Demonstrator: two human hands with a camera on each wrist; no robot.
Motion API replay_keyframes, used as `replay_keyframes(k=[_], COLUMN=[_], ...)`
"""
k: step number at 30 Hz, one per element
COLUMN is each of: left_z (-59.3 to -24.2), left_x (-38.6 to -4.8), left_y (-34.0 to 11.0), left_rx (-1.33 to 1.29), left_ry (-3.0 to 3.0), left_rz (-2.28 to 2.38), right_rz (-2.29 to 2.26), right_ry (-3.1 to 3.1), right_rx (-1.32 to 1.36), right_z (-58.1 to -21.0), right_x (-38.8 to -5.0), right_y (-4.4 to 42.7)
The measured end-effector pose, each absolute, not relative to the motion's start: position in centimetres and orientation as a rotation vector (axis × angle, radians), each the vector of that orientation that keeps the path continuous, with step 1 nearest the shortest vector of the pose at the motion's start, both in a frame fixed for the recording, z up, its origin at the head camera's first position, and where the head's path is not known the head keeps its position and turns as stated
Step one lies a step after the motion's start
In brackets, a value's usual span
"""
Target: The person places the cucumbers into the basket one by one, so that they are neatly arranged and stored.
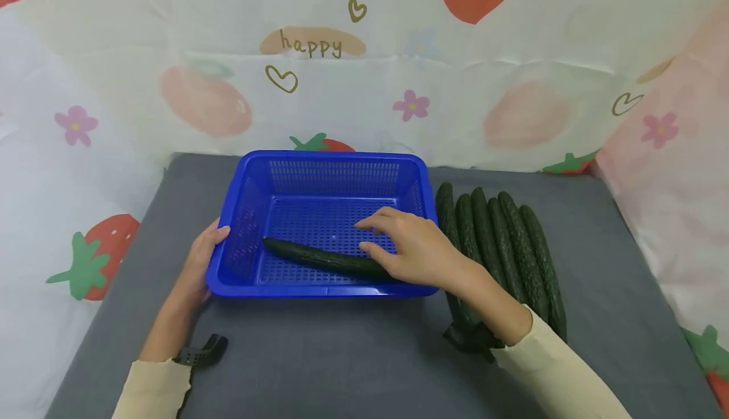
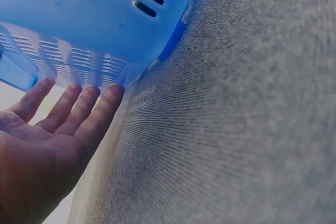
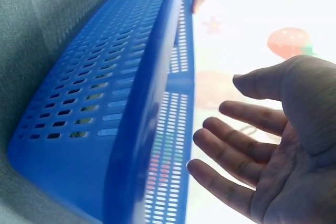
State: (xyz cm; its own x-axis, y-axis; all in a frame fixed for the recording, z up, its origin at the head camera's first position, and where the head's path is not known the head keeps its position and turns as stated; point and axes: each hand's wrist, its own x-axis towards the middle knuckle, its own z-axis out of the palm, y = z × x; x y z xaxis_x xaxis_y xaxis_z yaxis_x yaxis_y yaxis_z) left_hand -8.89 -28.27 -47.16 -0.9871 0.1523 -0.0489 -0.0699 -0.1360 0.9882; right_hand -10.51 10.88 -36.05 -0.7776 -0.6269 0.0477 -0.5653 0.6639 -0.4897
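Though grey the tabletop, strawberry-printed backdrop behind.

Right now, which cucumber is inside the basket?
The lone cucumber lying along the near side of the blue plastic basket, partly hidden by the right hand; the other cucumbers lie side by side outside, to the basket's right.

Bskt is blue, cukes dk grn, tbl gry.

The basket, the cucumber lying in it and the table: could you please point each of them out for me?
Basket (image 1: 310, 221): head view, on the bare mesh floor inside.
Cucumber (image 1: 326, 259): head view, on the middle of its visible length.
Table (image 1: 319, 359): head view, on the bare gray surface before the basket.
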Motion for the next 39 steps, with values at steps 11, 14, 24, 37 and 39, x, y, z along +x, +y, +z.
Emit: replay_keyframes(k=[11, 14, 24, 37, 39], left_z=[-47.1, -47.4, -47.1, -47.5, -47.6], left_x=[-9.8, -9.8, -9.4, -9.2, -9.1], left_y=[-28.0, -27.8, -28.2, -28.2, -28.0], left_rx=[0.094, 0.09, 0.127, 0.184, 0.186], left_ry=[1.913, 1.878, 1.895, 1.936, 1.932], left_rz=[2.283, 2.309, 2.346, 2.272, 2.27], right_rz=[-0.834, -0.847, -0.936, -1.022, -1.046], right_ry=[2.798, 2.806, 2.829, 2.914, 2.934], right_rx=[-0.911, -0.903, -0.839, -0.78, -0.767], right_z=[-35.9, -35.8, -36.4, -35.6, -35.6], right_x=[-9.7, -9.5, -8.6, -8.3, -8.0], right_y=[13.3, 14.1, 16.1, 21.5, 22.6])
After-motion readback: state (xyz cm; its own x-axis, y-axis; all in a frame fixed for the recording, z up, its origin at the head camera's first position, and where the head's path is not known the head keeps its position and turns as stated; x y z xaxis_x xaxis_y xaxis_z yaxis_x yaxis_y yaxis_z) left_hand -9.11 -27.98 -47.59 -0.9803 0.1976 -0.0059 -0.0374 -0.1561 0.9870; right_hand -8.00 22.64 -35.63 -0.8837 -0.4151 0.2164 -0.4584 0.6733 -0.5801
